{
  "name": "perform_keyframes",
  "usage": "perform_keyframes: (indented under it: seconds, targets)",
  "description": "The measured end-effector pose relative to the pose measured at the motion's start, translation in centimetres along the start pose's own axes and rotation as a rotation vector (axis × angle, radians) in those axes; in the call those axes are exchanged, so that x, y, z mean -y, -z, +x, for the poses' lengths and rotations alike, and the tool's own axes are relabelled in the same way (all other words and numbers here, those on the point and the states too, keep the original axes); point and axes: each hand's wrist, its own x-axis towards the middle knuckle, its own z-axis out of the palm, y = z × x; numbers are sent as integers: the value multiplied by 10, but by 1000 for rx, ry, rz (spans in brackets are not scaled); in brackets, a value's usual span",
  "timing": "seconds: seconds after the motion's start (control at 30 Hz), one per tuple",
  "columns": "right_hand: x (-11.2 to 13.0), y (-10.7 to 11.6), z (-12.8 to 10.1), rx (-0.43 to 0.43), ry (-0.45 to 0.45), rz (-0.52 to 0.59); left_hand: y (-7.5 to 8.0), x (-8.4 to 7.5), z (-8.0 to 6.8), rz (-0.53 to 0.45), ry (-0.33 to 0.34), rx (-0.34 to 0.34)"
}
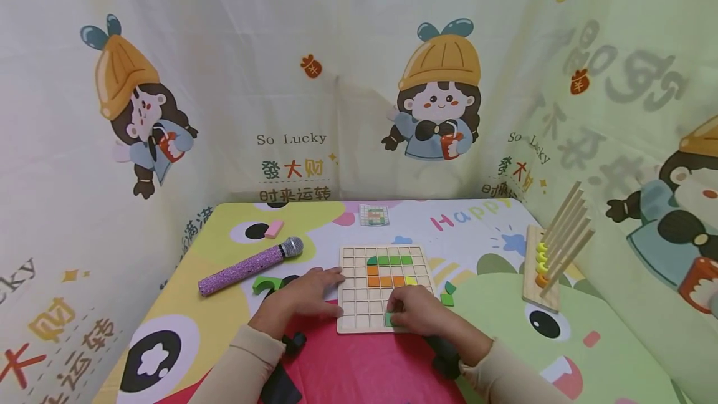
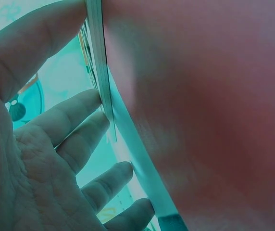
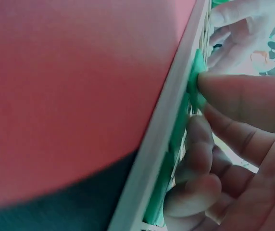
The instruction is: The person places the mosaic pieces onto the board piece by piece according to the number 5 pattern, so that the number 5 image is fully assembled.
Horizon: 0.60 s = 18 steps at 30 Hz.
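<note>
A wooden grid board [image 1: 359, 295] lies on the table, with a row of green tiles [image 1: 395, 260] and several orange tiles [image 1: 386, 281] in its upper part and a yellow tile [image 1: 411, 280] beside the orange ones. The fingertips and thumb of my left hand [image 1: 307, 293] touch the board's left edge, fingers extended. Over the near right part of the board, my right hand [image 1: 417, 310] pinches a green tile [image 3: 195, 79] at the near edge. Other green tiles [image 3: 160, 187] sit along that edge in the right wrist view; my hand covers them in the head view.
Two loose green pieces [image 1: 447, 299] lie right of the board. A pattern card [image 1: 374, 215] is behind it. To the left are a purple glitter microphone [image 1: 247, 269], a pink block [image 1: 273, 229] and a green arch block [image 1: 266, 284]. A peg stand [image 1: 552, 254] stands far right.
</note>
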Motion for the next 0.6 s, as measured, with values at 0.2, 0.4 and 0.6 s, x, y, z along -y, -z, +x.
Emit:
perform_keyframes:
  seconds: [0.2, 0.4, 0.6]
  targets:
    - [6, -3, 0, 5, -22, -53, -1, 2, 1, -3, 3, 1]
    - [6, 0, -1, -32, -31, -56, -1, 1, 1, 12, -3, -1]
    - [-10, 13, -3, -105, -139, 11, 0, 0, -1, 16, -4, 1]
